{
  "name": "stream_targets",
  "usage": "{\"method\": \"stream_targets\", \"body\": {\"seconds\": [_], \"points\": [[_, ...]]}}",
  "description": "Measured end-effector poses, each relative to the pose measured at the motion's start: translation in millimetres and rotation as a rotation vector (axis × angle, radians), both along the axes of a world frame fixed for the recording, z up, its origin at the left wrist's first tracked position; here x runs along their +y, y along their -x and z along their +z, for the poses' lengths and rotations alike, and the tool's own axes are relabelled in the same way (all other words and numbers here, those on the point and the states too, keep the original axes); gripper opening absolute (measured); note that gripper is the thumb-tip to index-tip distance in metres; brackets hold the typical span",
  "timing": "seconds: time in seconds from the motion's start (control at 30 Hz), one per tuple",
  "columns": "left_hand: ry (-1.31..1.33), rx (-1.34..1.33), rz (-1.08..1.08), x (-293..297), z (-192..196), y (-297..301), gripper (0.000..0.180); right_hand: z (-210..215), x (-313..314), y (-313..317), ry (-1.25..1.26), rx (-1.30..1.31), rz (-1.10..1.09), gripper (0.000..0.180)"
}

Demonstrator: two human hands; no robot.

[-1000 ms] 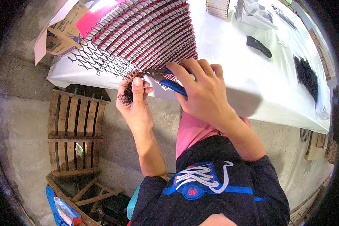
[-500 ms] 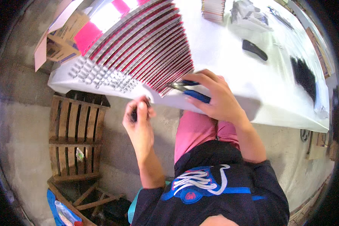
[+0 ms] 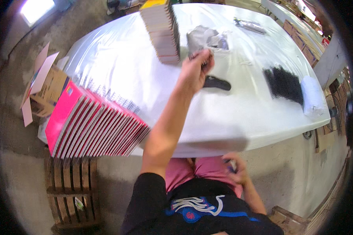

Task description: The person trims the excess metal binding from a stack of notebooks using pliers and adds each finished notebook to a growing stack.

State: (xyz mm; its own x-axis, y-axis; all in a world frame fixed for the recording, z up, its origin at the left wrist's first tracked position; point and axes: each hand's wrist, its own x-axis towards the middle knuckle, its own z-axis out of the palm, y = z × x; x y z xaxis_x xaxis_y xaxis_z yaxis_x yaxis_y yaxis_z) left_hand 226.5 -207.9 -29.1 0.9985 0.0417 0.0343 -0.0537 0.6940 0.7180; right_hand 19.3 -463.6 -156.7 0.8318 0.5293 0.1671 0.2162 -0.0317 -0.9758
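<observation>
Pink-covered notebooks (image 3: 86, 125) – white table sheet (image 3: 223, 113) – black coils (image 3: 282, 82).

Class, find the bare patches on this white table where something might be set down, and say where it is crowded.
Bare white table: between the fanned pink spiral notebooks and the black wire coils, along the near edge. Crowded: around the tall notebook stack, grey bag and left hand.

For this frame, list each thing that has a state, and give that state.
left hand: stretched out over the table, fingers curled
right hand: low at the lap, closed on something blue
pink notebooks: fanned at the table edge
cardboard box: flaps open
stack of notebooks: piled upright
</observation>
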Motion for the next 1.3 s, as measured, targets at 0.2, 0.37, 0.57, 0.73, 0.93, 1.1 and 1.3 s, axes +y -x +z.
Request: {"method": "stream_targets", "body": {"seconds": [0.2,0.37,0.57,0.73,0.93,1.1,1.3], "points": [[-0.111,0.173,0.057,-5.5,27.0,-149.6,0.034,-75.0,26.9,-5.3,0.492,-0.154,0.289,0.053],[-0.23,0.148,0.223,-29.7,68.5,-106.1,0.046,-105.4,60.9,-60.9,0.658,-0.385,0.206,0.047],[-0.546,-0.278,0.046,-17.1,40.7,27.2,0.038,-90.6,93.3,-100.6,0.348,-0.47,-0.173,0.046],[-0.388,-0.096,-0.289,2.2,-42.0,196.8,0.041,-61.5,98.2,-72.4,0.407,-0.366,-0.122,0.044],[-0.617,0.278,0.11,46.9,-71.1,352.1,0.035,-103.9,77.3,-61.9,0.578,-0.673,0.315,0.047],[-0.486,0.547,0.933,73.3,-56.1,388.9,0.033,-13.5,122.6,-35.7,0.223,-0.341,0.737,0.052],[-0.579,0.23,1.277,100.4,-17.0,342.7,0.046,4.0,136.8,-40.9,0.021,-0.405,0.597,0.049]]}}
